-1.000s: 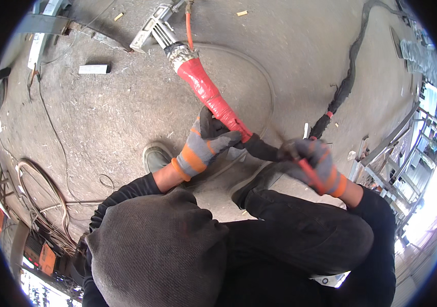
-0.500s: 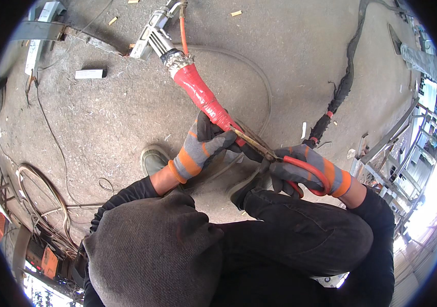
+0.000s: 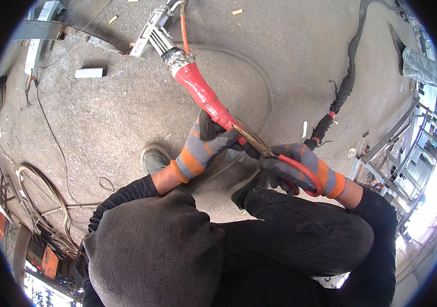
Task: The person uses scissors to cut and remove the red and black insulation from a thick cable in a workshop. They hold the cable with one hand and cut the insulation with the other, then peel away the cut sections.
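Note:
My left hand [image 3: 201,149], in a grey and orange striped glove, is closed round the lower end of a thick cable wrapped in shiny red tape [image 3: 199,91]. In my right hand [image 3: 308,162], gloved alike, are scissors with red loop handles and worn, brownish blades [image 3: 251,137]. Those blades lie against the lower end of the red wrapping, beside my left fingertips; whether they bite into it I cannot tell. Below the tape the cable is dark and partly hidden by my hands. Its upper end runs into a pale metal connector or clamp [image 3: 158,36].
A ragged black cable [image 3: 349,71] runs down the right side toward my hands. Coiled hoses [image 3: 41,184] lie at the left. A short metal piece [image 3: 90,73] and a steel frame [image 3: 39,43] are at upper left, with metal racks [image 3: 382,179] at right.
My right hand and the scissors have shifted slightly left and up toward the cable. My left hand keeps its grip in nearly the same spot.

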Demonstrator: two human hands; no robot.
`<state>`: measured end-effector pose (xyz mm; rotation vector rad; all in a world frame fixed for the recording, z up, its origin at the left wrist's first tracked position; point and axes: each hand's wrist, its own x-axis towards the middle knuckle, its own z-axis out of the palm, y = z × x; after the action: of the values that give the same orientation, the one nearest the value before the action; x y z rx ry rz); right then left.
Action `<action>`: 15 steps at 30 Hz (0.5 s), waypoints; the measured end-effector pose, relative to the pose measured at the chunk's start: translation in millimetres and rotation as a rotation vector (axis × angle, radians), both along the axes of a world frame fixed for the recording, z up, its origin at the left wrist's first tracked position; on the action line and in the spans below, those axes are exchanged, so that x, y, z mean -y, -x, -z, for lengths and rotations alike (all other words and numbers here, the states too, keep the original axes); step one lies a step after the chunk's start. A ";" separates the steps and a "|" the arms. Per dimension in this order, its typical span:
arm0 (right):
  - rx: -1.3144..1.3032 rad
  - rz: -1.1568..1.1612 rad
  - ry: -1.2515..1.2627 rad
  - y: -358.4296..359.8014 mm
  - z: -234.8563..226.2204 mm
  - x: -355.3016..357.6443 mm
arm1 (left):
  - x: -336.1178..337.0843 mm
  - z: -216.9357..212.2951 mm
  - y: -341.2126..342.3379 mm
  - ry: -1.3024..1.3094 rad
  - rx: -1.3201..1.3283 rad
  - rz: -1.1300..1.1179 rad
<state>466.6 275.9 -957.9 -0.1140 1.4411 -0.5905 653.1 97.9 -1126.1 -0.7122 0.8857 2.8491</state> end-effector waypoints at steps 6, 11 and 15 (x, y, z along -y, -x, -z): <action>-0.359 -0.185 0.241 -18.1 21.3 -9.8 | -5.2 5.7 0.7 0.072 -0.008 -0.031; -0.608 -0.250 0.392 -23.5 38.4 -20.6 | -5.1 6.0 1.0 0.136 0.003 -0.026; -0.400 -0.214 0.267 -16.9 37.3 -21.7 | -4.8 3.1 -0.1 0.070 -0.006 -0.022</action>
<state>483.5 297.6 -995.3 -0.6186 1.7006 -0.6023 653.2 102.7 -1129.1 -0.7262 0.9884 2.8535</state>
